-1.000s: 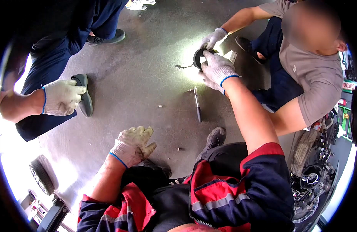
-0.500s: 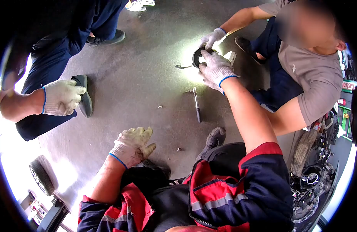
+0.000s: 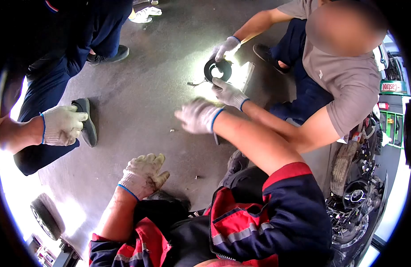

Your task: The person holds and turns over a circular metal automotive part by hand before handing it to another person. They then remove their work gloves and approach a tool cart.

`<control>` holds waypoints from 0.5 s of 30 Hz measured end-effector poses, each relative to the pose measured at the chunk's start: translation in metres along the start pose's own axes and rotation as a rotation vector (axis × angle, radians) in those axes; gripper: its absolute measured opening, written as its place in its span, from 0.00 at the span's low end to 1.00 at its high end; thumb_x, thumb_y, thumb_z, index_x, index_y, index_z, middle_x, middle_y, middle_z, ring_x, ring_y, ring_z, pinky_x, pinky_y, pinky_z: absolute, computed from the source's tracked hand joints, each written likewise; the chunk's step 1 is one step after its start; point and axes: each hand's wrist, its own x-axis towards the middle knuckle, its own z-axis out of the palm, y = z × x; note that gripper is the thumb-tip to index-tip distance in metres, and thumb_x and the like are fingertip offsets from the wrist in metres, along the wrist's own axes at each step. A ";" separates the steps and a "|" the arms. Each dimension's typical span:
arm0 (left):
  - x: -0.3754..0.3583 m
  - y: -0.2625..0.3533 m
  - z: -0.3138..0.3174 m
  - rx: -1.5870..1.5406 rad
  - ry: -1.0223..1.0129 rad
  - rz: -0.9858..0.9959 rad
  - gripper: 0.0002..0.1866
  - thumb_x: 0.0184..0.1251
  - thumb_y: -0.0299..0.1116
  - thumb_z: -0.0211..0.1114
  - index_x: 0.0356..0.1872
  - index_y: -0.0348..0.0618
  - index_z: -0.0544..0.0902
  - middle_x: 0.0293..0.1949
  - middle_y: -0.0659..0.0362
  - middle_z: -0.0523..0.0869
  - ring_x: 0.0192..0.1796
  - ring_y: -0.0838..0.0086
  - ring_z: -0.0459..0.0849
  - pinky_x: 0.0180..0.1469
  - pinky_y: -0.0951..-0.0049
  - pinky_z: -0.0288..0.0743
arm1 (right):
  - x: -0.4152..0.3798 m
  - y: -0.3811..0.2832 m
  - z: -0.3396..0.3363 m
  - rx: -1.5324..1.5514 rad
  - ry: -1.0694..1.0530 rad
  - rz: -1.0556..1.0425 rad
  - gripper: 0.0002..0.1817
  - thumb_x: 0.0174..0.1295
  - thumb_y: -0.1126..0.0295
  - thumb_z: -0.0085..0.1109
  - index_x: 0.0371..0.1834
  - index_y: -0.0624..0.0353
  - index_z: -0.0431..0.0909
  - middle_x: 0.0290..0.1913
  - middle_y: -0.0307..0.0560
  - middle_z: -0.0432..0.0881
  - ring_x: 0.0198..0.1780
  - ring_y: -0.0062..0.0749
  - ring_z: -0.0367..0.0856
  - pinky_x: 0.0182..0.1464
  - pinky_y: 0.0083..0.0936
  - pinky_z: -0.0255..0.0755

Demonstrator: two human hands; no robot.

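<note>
My left hand (image 3: 144,175), in a stained white knit glove, hovers over the floor at lower centre with its fingers apart and nothing in it. Further up, my right hand (image 3: 199,115) is gloved too, its fingers smeared by motion; nothing shows in it. A black ring-shaped part (image 3: 210,71) lies beyond it, between a co-worker's two gloved hands (image 3: 230,94), in a bright patch of light. A short cable end (image 3: 192,83) sticks out beside the ring. Beneath my right hand and forearm, most of a dark-handled tool (image 3: 216,139) is hidden.
Another person's gloved hand (image 3: 63,125) and shoe (image 3: 86,121) are at the left. A third gloved hand (image 3: 145,14) shows at the top. Small bits (image 3: 197,177) lie on the floor (image 3: 139,102). A wheel (image 3: 45,216) stands lower left, and car parts (image 3: 348,218) lie at right.
My right hand has drawn back from the ring, down and to the left. The co-worker's hands now hold the ring without it. The whole view has shifted slightly.
</note>
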 end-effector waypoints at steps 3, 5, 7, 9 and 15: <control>-0.001 0.005 -0.012 -0.047 -0.039 -0.010 0.30 0.75 0.51 0.68 0.68 0.40 0.79 0.57 0.43 0.87 0.60 0.44 0.87 0.63 0.48 0.81 | -0.001 -0.025 0.025 -0.087 -0.157 -0.104 0.20 0.70 0.59 0.61 0.54 0.62 0.90 0.50 0.63 0.93 0.54 0.57 0.94 0.59 0.51 0.86; -0.003 0.007 -0.012 -0.038 -0.039 -0.021 0.29 0.74 0.50 0.68 0.67 0.41 0.79 0.56 0.44 0.88 0.59 0.44 0.87 0.62 0.48 0.81 | -0.002 -0.024 0.035 -0.077 -0.162 -0.089 0.19 0.69 0.60 0.61 0.52 0.62 0.90 0.50 0.63 0.93 0.55 0.57 0.93 0.60 0.51 0.85; -0.002 0.008 -0.016 -0.027 -0.063 -0.041 0.28 0.74 0.50 0.69 0.66 0.41 0.80 0.55 0.44 0.88 0.59 0.44 0.87 0.62 0.47 0.81 | -0.003 -0.016 0.039 -0.069 -0.162 -0.047 0.19 0.69 0.60 0.62 0.53 0.63 0.90 0.51 0.64 0.93 0.56 0.57 0.93 0.62 0.51 0.85; -0.003 0.012 -0.021 -0.021 -0.123 -0.069 0.28 0.74 0.50 0.69 0.65 0.41 0.80 0.54 0.44 0.87 0.59 0.44 0.87 0.62 0.47 0.81 | -0.006 -0.010 0.034 -0.048 -0.118 0.050 0.18 0.66 0.70 0.59 0.53 0.63 0.93 0.55 0.64 0.93 0.58 0.57 0.93 0.62 0.50 0.85; -0.008 0.000 0.000 -0.001 0.040 0.009 0.30 0.76 0.52 0.67 0.69 0.41 0.79 0.56 0.43 0.87 0.59 0.43 0.87 0.63 0.46 0.80 | -0.020 0.021 -0.028 0.002 0.227 0.351 0.40 0.75 0.49 0.61 0.85 0.57 0.63 0.74 0.65 0.77 0.68 0.54 0.84 0.68 0.50 0.81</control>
